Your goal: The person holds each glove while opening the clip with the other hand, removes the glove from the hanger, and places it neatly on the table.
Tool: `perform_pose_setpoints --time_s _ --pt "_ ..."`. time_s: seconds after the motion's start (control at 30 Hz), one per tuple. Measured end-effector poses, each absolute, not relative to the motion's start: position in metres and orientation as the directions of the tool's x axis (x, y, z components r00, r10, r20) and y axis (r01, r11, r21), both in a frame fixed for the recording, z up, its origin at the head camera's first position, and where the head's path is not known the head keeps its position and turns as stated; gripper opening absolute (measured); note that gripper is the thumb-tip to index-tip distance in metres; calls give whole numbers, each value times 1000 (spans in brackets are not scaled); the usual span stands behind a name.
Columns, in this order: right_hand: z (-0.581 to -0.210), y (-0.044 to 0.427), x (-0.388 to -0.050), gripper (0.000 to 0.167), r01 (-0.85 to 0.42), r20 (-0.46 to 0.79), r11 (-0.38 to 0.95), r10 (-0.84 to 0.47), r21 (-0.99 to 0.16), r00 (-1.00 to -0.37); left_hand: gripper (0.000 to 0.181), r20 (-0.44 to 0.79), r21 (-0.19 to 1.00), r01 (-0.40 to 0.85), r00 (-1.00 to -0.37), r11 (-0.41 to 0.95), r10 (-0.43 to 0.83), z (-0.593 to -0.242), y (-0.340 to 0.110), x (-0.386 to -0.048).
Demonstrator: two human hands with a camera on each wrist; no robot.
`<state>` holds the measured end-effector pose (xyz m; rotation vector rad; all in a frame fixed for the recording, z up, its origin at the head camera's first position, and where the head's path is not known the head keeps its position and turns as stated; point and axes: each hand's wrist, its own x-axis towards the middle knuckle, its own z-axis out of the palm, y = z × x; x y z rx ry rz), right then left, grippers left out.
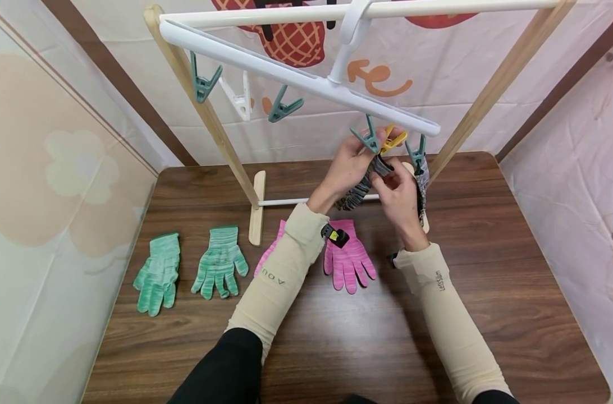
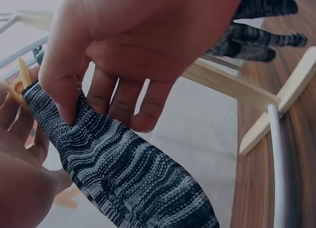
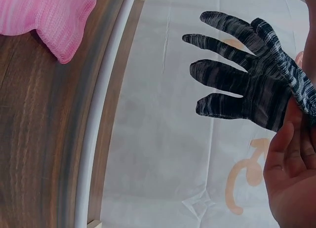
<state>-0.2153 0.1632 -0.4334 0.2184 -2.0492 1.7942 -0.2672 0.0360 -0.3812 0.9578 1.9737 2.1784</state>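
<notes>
My left hand [image 1: 351,163] pinches a yellow clothespin [image 1: 392,140] beside a teal clip under the hanger's right half. In the left wrist view the clothespin [image 2: 20,85] meets the cuff end of a dark grey-striped glove [image 2: 133,169]. My right hand [image 1: 398,193] pinches that cuff between thumb and fingers. The held glove hangs with its fingers downward, as the right wrist view shows the glove [image 3: 222,85] in front of the backdrop. To the right, a second dark glove [image 1: 421,191] hangs from a teal clip [image 1: 416,151], partly hidden behind my right hand.
A white hanger [image 1: 296,78] hooks over the rack's top rod [image 1: 438,8]. Teal clips [image 1: 283,106] and a white clip [image 1: 238,100] dangle from it. Two green gloves [image 1: 219,261] and two pink gloves [image 1: 348,258] lie on the wooden table [image 1: 306,359].
</notes>
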Motion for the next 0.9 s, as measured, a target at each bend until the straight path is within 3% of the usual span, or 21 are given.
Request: perform_pose_setpoints --time_s 0.23,0.47,0.9 --pt "-432 163 -214 14 -363 390 180 147 -914 -909 37 321 945 252 -838 -210 441 -377 38 -267" --pt "-434 163 -213 14 -362 391 193 141 -912 -910 37 226 933 58 -862 -354 454 -376 40 -268" --pt "-441 167 -203 10 -334 367 224 129 -916 -921 36 165 932 -16 -871 -361 462 -371 40 -267"
